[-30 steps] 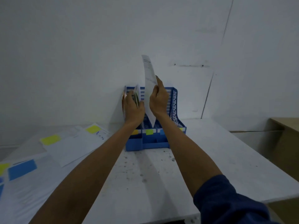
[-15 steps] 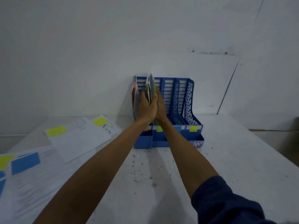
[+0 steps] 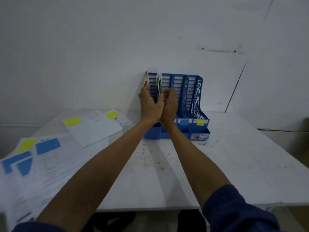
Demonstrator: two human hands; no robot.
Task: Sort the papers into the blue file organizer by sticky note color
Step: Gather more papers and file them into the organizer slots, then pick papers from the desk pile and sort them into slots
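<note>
Paper sheaf (image 3: 159, 82) upright between left hand (image 3: 150, 105), right hand (image 3: 170, 106).

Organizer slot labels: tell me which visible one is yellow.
The rightmost label, on the end slot; its left neighbour is blue, and the rest are hidden.

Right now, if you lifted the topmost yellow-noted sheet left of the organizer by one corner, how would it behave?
The sheet looks thin and flat: probably floppy and light. Lying over other papers on the table, it would likely slide when pushed.
</note>
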